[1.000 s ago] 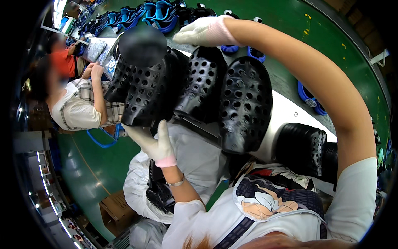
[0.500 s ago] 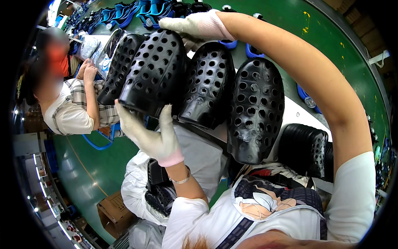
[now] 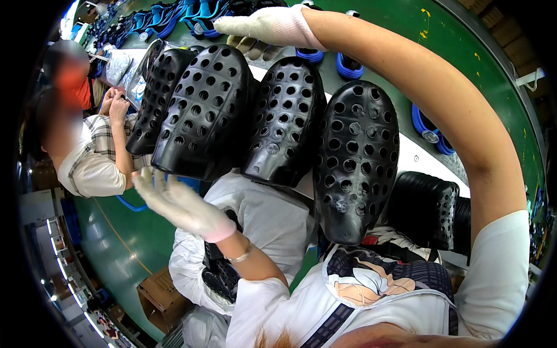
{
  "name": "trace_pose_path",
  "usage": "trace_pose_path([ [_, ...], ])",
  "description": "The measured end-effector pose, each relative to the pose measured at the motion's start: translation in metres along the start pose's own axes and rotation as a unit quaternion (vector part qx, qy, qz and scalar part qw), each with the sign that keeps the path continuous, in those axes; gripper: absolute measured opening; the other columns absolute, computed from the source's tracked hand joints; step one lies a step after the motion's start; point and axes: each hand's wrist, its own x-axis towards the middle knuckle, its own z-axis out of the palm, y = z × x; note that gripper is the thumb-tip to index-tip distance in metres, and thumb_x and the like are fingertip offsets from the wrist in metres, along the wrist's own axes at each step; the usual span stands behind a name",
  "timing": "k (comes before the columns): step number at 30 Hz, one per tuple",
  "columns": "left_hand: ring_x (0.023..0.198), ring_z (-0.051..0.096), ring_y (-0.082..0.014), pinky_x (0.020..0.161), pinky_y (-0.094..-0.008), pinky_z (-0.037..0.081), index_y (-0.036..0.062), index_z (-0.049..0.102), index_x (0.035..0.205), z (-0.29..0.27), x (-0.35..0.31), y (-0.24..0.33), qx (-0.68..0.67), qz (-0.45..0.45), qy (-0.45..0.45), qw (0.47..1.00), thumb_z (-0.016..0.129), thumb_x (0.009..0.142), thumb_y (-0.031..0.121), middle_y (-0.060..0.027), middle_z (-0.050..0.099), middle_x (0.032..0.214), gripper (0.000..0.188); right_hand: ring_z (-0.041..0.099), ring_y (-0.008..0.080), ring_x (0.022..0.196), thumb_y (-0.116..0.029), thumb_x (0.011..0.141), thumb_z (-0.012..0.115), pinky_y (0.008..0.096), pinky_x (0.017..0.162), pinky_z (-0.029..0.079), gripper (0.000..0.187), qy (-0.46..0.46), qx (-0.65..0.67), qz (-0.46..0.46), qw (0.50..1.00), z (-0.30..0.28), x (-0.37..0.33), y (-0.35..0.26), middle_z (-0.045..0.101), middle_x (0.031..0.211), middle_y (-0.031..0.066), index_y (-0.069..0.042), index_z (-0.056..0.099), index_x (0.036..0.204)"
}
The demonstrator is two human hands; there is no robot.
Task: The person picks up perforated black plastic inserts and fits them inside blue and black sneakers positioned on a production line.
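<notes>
Several stacks of black perforated plastic shells stand side by side in front of me, rounded ends away. My left hand (image 3: 180, 203), in a white glove with pink cuff, is just below the near end of the second shell stack from the left (image 3: 203, 116). Its fingers are spread and hold nothing; I cannot tell whether the tips touch the shell. Behind the far ends, my gloved right hand (image 3: 267, 30) is stretched out, thumb pointing left, fingers hanging apart, gripping nothing. Further right stand a narrower shell stack (image 3: 287, 116) and a wide one (image 3: 357, 156).
Another black stack (image 3: 426, 209) lies on the white table (image 3: 420, 152) at right. Below my left arm are a white bag (image 3: 191, 267) with black shells and a cardboard box (image 3: 159, 298). At left sits a co-worker (image 3: 93, 151). Blue-and-black items (image 3: 203, 17) line the far side.
My left hand has come off the near end of the second stack, moving left and down, its fingers spreading. My right hand has shifted slightly left. That stack sits slightly lower and further left.
</notes>
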Motion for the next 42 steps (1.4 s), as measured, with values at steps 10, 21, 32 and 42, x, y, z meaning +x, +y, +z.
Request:
trace_pose_path([
  [10, 0.137, 0.031, -0.0262, 0.111, -0.0415, 0.029, -0.0019, 0.02, 0.148, 0.002, 0.066, -0.069, -0.009, -0.017, -0.124, 0.992, 0.056, 0.091, 0.011, -0.0162, 0.025, 0.151, 0.069, 0.059, 0.0272, 0.107, -0.072, 0.085, 0.043, 0.0353, 0.089, 0.049, 0.082, 0.046, -0.122, 0.044, 0.99, 0.001, 0.029, -0.006, 0.058, 0.126, 0.0166, -0.004, 0.057, 0.129],
  [21, 0.117, 0.052, -0.0255, 0.103, -0.0398, 0.04, -0.0004, 0.034, 0.139, -0.045, 0.031, -0.166, -0.179, -0.198, -0.204, 0.942, 0.052, 0.094, 0.015, -0.0148, 0.049, 0.134, 0.051, 0.047, 0.0228, 0.127, -0.063, 0.092, 0.041, 0.0354, 0.107, 0.034, 0.069, -0.076, -0.037, -0.02, 0.996, 0.025, 0.037, -0.025, 0.052, 0.137, 0.0139, -0.009, 0.054, 0.134],
  [32, 0.123, 0.048, -0.0257, 0.106, -0.0406, 0.037, 0.0027, 0.03, 0.143, -0.037, 0.061, -0.148, -0.218, -0.239, -0.253, 0.912, 0.047, 0.097, 0.024, -0.0141, 0.046, 0.138, 0.054, 0.056, 0.024, 0.111, -0.07, 0.086, 0.04, 0.0334, 0.094, 0.044, 0.076, -0.019, -0.083, 0.035, 0.996, 0.007, 0.03, -0.005, 0.056, 0.131, 0.0133, -0.011, 0.055, 0.133],
  [42, 0.128, 0.044, -0.026, 0.109, -0.0413, 0.033, 0.0055, 0.026, 0.146, -0.023, 0.07, -0.113, -0.242, -0.242, -0.258, 0.903, 0.043, 0.099, 0.033, -0.0135, 0.043, 0.141, 0.057, 0.06, 0.0202, 0.084, -0.071, 0.086, 0.044, 0.0288, 0.079, 0.048, 0.079, 0.115, -0.135, -0.009, 0.984, -0.032, -0.046, -0.01, 0.064, 0.096, 0.0131, 0.002, 0.065, 0.106],
])
